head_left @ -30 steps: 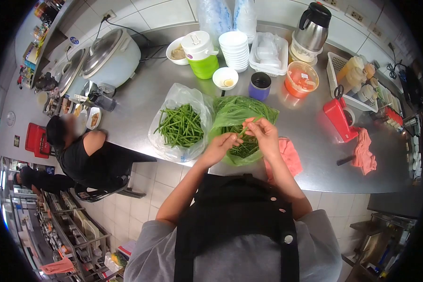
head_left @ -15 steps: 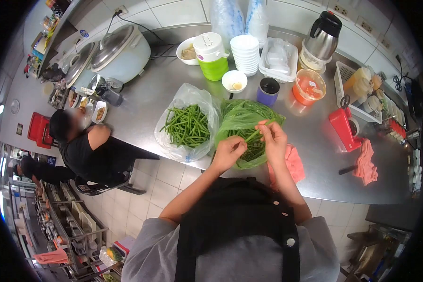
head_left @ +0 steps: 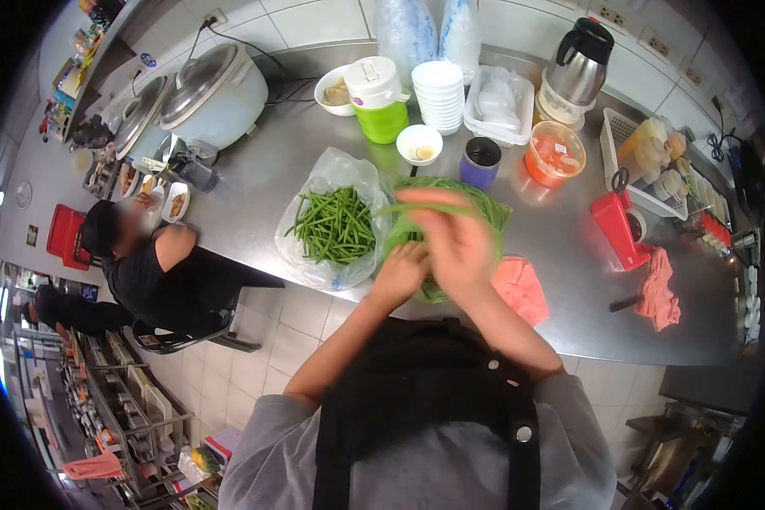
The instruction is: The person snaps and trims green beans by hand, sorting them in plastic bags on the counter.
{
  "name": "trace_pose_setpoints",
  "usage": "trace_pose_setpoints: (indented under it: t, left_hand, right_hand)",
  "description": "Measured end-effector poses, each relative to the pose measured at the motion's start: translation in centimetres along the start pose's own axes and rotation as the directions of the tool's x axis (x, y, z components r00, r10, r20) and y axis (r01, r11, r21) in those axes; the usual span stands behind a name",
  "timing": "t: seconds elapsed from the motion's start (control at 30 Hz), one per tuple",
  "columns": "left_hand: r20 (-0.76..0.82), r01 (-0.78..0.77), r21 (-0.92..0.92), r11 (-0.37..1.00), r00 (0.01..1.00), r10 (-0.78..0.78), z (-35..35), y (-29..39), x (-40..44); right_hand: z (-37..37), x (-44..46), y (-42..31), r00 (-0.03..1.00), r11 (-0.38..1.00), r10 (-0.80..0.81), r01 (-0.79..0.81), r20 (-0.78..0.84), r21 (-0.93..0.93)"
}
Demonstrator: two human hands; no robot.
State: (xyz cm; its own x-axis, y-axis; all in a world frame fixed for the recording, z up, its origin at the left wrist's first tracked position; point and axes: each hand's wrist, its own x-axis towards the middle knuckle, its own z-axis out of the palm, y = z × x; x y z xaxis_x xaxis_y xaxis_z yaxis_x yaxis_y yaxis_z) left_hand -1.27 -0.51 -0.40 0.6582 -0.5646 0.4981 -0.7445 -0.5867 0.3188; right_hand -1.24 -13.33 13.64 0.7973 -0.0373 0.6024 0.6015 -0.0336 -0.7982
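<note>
My right hand point(head_left: 457, 242), blurred by motion, holds green bean pieces point(head_left: 429, 206) that point left toward the clear bag. Lower and to its left, my left hand point(head_left: 406, 270) is closed at the near side of the green plastic bag point(head_left: 487, 208); whatever its fingers hold is too small to make out. Part of the green bag and its contents is hidden behind my hands. Cut green beans point(head_left: 333, 227) fill the open clear plastic bag point(head_left: 291, 234) on the left.
Behind the bags stand a small white bowl point(head_left: 419, 145), a purple cup point(head_left: 480, 161), a green-and-white jug point(head_left: 380, 119) and an orange tub point(head_left: 554, 155). A pink cloth point(head_left: 520, 291) lies right of my hands. At the far left sits a person point(head_left: 157, 272) in black.
My right hand has swung left over the green bag, carrying the green bean pieces toward the clear bag. My left hand has shifted slightly left and stays low.
</note>
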Motion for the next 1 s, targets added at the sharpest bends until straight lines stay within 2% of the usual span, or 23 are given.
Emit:
trace_pose_setpoints:
  t: [0.03, 0.07, 0.1, 0.13, 0.17, 0.2, 0.23, 0.27, 0.3, 0.33, 0.37, 0.4, 0.43, 0.5, 0.57, 0.63, 0.7, 0.77, 0.8, 0.83, 0.87, 0.93, 1.0]
  left_hand:
    - [-0.026, 0.159, -0.072, 0.985, 0.987, -0.161, 0.7, -0.7, -0.2]
    - [0.021, 0.229, -0.030, 0.973, 0.973, -0.229, 1.0, -1.5, -0.7]
    - [0.068, 0.294, 0.019, 0.956, 0.953, -0.294, 0.8, -2.0, -0.9]
    - [0.061, 0.290, 0.026, 0.957, 0.955, -0.291, 0.4, -2.9, -0.8]
    - [0.224, 0.304, 0.138, 0.943, 0.918, -0.328, 0.2, -3.7, -0.8]
    - [0.380, 0.300, 0.245, 0.922, 0.845, -0.376, 0.1, -4.2, -1.0]
    - [0.369, 0.261, 0.252, 0.932, 0.864, -0.342, -0.1, -4.5, -1.3]
    - [0.378, 0.263, 0.244, 0.933, 0.861, -0.341, 0.1, -4.3, -1.5]
    - [0.295, 0.260, 0.239, 0.936, 0.899, -0.325, -0.4, -3.7, -0.8]
    - [0.208, 0.253, 0.234, 0.939, 0.930, -0.303, -0.5, -3.3, -0.3]
    - [0.128, 0.203, 0.199, 0.959, 0.964, -0.231, -0.1, -3.5, -0.1]
    - [0.132, 0.196, 0.197, 0.961, 0.966, -0.224, 0.2, -3.6, 0.0]
    - [0.134, 0.162, 0.211, 0.964, 0.972, -0.192, 0.4, -3.8, 0.2]
    - [0.137, 0.127, 0.224, 0.966, 0.977, -0.160, 0.3, -3.5, 0.8]
    - [0.213, 0.252, 0.160, 0.955, 0.935, -0.282, -0.3, -2.9, 1.7]
    - [0.223, 0.232, 0.154, 0.960, 0.939, -0.263, -0.1, -3.6, 2.0]
    - [0.238, 0.216, 0.144, 0.966, 0.940, -0.245, 0.1, -3.8, 2.0]
    - [0.318, 0.258, 0.080, 0.963, 0.909, -0.270, 0.0, -4.0, 2.0]
    - [0.322, 0.258, 0.081, 0.963, 0.907, -0.271, -0.2, -3.8, 2.0]
    - [0.283, 0.239, -0.016, 0.971, 0.932, -0.224, -0.4, -3.6, 2.0]
    - [0.237, 0.212, -0.113, 0.971, 0.955, -0.181, -0.5, -3.3, 2.1]
    - [0.239, 0.197, -0.158, 0.968, 0.959, -0.156, -1.4, -2.5, 2.6]
    - [0.238, 0.182, -0.200, 0.963, 0.962, -0.132, -1.5, -2.5, 2.5]
  right_hand:
    - [0.4, 0.2, 1.4, 1.000, 1.000, 0.000, 0.000, -0.004, -0.002]
    - [1.1, 0.0, 3.9, 0.985, 0.990, 0.124, -0.115, 0.121, -0.082]
    - [1.0, 0.3, 4.4, 0.967, 0.979, 0.183, -0.162, 0.179, -0.123]
    - [0.9, 0.6, 4.9, 0.942, 0.965, 0.239, -0.203, 0.235, -0.169]
    - [-0.6, 0.8, 5.0, 0.808, 0.900, 0.433, -0.364, 0.399, -0.241]
    - [-1.9, 0.8, 5.1, 0.603, 0.798, 0.600, -0.496, 0.525, -0.343]
    - [-2.7, 0.0, 6.1, 0.595, 0.792, 0.607, -0.504, 0.526, -0.344]
    - [-3.3, -1.4, 8.0, 0.502, 0.760, 0.647, -0.362, 0.574, -0.540]
    - [-3.8, -2.7, 10.0, 0.407, 0.697, 0.696, -0.182, 0.592, -0.694]
    - [-4.2, -4.5, 11.9, 0.410, 0.689, 0.703, -0.189, 0.582, -0.699]
    - [-4.2, -6.8, 13.9, 0.618, 0.668, 0.645, -0.169, 0.451, -0.725]
    - [-4.0, -8.7, 15.7, 0.786, 0.643, 0.541, -0.156, 0.300, -0.750]
    - [-3.7, -9.8, 17.0, 0.761, 0.600, 0.602, -0.231, 0.242, -0.765]
    - [-3.4, -10.6, 17.2, 0.774, 0.598, 0.596, -0.250, 0.214, -0.762]
    - [-3.6, -10.6, 17.1, 0.789, 0.600, 0.584, -0.262, 0.191, -0.756]
    - [-4.7, -9.3, 15.0, 0.673, 0.546, 0.709, -0.337, 0.210, -0.767]
    - [-5.2, -8.9, 14.2, 0.648, 0.533, 0.731, -0.348, 0.212, -0.772]
    - [-5.5, -8.4, 13.0, 0.624, 0.523, 0.751, -0.360, 0.217, -0.773]
    - [-5.6, -7.9, 11.7, 0.685, 0.539, 0.703, -0.337, 0.192, -0.772]
    - [-5.7, -7.7, 11.0, 0.741, 0.553, 0.651, -0.314, 0.165, -0.772]
    - [-5.8, -7.9, 11.1, 0.740, 0.551, 0.653, -0.315, 0.164, -0.772]
    - [-6.0, -8.1, 11.5, 0.794, 0.642, 0.587, -0.338, 0.157, -0.688]
    - [-6.0, -8.3, 11.6, 0.835, 0.672, 0.528, -0.299, 0.156, -0.678]
